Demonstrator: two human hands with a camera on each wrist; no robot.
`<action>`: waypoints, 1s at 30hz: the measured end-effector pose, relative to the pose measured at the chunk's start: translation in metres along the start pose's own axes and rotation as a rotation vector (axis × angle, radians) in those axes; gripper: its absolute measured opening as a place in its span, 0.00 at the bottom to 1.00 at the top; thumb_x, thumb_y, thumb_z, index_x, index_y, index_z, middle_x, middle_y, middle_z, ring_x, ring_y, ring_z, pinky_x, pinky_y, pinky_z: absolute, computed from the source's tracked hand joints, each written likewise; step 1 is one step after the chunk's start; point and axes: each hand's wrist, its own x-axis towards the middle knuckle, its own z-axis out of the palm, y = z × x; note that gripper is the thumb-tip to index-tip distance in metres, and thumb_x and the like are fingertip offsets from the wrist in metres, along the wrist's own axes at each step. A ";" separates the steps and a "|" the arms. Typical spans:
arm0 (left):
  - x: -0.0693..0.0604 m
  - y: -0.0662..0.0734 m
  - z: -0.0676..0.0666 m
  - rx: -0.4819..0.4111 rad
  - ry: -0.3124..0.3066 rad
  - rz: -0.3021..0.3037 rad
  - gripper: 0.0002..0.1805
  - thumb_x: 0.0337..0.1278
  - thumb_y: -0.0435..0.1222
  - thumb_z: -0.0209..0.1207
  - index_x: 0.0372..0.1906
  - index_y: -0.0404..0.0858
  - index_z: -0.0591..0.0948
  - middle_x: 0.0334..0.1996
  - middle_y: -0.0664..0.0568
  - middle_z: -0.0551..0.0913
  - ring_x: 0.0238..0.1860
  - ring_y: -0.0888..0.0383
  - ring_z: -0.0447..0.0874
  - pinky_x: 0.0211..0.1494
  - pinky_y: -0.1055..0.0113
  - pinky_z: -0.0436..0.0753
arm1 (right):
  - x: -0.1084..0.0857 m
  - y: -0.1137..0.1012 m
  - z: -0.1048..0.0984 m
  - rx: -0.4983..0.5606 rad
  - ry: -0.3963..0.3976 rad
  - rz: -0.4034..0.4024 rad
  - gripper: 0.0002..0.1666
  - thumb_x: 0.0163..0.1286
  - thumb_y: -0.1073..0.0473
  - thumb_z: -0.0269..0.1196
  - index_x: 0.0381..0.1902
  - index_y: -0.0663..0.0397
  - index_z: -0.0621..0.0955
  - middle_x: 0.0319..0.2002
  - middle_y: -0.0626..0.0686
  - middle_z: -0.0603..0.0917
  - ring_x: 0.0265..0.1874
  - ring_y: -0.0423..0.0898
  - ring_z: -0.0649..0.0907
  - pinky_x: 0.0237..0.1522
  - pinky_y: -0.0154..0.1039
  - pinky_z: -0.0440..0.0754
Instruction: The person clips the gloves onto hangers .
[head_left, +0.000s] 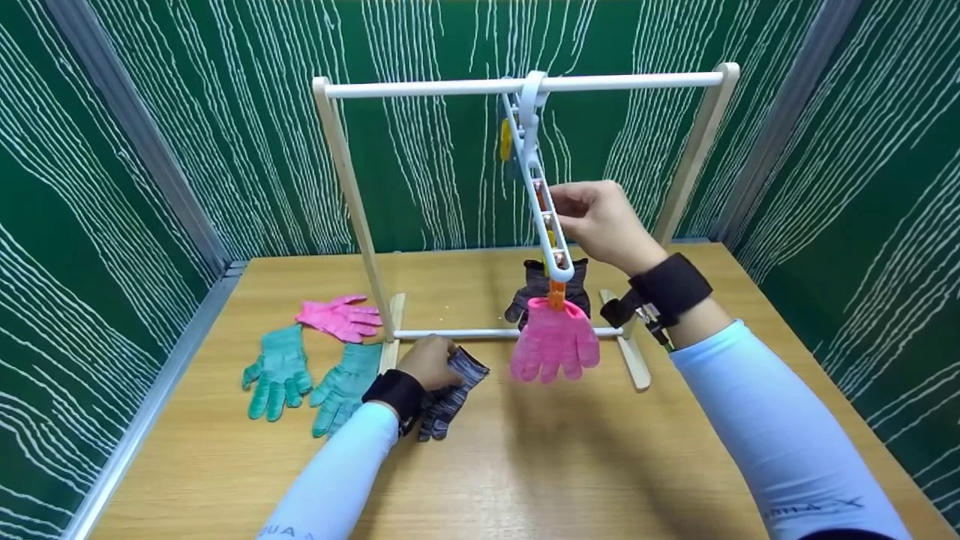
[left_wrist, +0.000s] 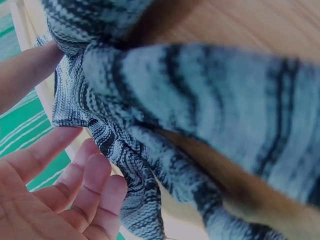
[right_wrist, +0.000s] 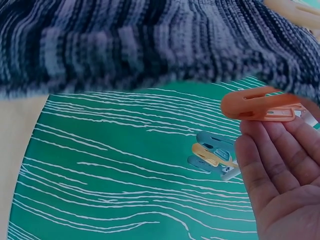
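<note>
Wooden table (head_left: 525,480): left grip (head_left: 431,363) holds grey glove (head_left: 451,397) diagonally — fingers near-left — right grip (head_left: 606,223) pinches orange clip (right_wrist: 242,105).

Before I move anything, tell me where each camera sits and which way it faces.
Head: worn on the head, facing forward and down at the rack; left grip, right grip, both sleeves show.
Left wrist: worn there, facing the striped tabletop glove up close; left grip partly shows.
Right wrist: worn there, facing an orange clip; right grip partly shows.
Head and left wrist share the striped tabletop glove.
</note>
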 end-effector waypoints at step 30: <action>-0.034 0.044 -0.039 -0.130 -0.008 0.119 0.19 0.40 0.28 0.81 0.40 0.30 0.87 0.36 0.45 0.89 0.38 0.53 0.82 0.49 0.53 0.87 | 0.004 0.005 -0.007 0.156 0.051 -0.031 0.10 0.77 0.64 0.69 0.40 0.69 0.92 0.25 0.39 0.92 0.25 0.37 0.89 0.27 0.28 0.83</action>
